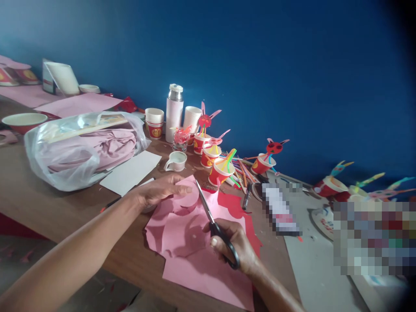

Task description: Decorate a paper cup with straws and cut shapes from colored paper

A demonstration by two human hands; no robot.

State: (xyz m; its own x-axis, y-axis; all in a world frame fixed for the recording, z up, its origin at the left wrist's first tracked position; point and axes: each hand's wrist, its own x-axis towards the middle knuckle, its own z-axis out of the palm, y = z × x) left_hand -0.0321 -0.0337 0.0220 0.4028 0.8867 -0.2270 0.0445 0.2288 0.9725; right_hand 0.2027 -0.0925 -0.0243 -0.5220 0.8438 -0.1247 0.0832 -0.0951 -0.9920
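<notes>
My right hand (235,245) is closed round the black handles of a pair of scissors (212,221), blades pointing up and left into pink paper. My left hand (162,190) pinches a rounded pink paper piece (186,197) by its edge, thumb on top, right at the scissor tips. Beneath both hands lie loose pink paper sheets (201,268) and a red sheet (238,208) on the brown table (39,199).
A clear plastic bag of pink paper (81,147) sits at the left, with a white sheet (131,171) beside it. Behind stand a white flask (174,112), stacked paper cups (154,121), a small white cup (176,161) and red cups with paper ears and straws (221,167). Blue wall behind.
</notes>
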